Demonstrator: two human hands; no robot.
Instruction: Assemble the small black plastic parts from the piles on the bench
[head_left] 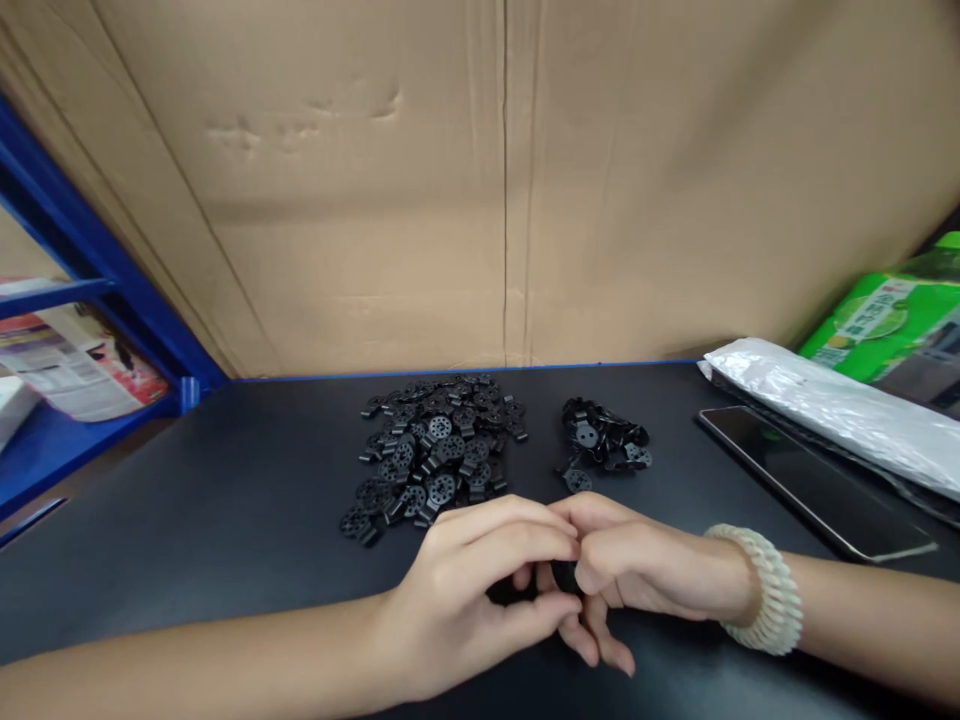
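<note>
My left hand [480,590] and my right hand [637,570] meet over the front of the black table. A small black plastic part [566,574] shows between their fingertips, mostly hidden. The thumb and fingers of my left hand curl round it from the left. From the other side, my right thumb and forefinger press on it, while the lower right fingers hang looser. Just beyond my left hand lies a large pile of black plastic parts [442,450], round perforated discs with short tabs. A smaller heap of black parts [600,438] sits beyond my right hand.
A dark phone-like slab [810,485] lies at the right, beside a silvery white plastic package [832,410] and a green package [870,315]. Cardboard [375,200] stands along the table's back edge. At the left is a blue metal frame [150,330] with printed packaging [82,360].
</note>
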